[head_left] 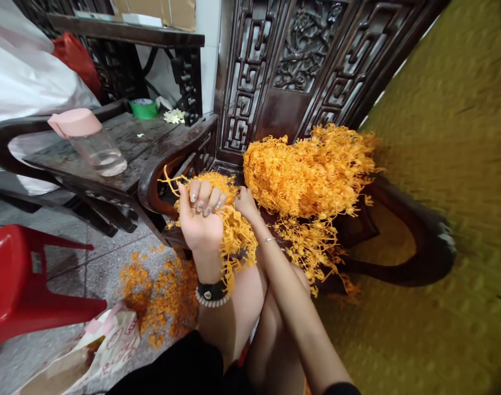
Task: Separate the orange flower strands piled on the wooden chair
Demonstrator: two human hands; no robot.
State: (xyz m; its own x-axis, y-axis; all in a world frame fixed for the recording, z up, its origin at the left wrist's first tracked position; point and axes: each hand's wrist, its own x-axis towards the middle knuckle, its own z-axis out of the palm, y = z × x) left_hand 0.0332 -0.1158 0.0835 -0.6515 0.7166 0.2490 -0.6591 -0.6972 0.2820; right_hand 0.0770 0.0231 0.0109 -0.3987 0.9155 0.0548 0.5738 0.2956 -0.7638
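My left hand (201, 215), a bead bracelet and black band at its wrist, is turned palm up with its fingers curled closed around a bunch of orange artificial sprigs (239, 236). Bare stem ends poke out beyond the thumb, and frilly strands hang down past the wrist. My right hand (246, 204) is closed in a fist against the same bunch; its fingertips are hidden among the sprigs. Just to the right, a large heap of orange sprigs (308, 170) rests on the seat of a dark carved wooden chair (287, 118), with looser strands spilling toward my knees.
On a wooden seat at the left stand a pink-lidded clear bottle (98, 148) and a roll of green tape (144, 108). Orange scraps (168, 296) litter the floor. A red plastic stool (12, 274) and a printed bag (114, 334) are at the lower left.
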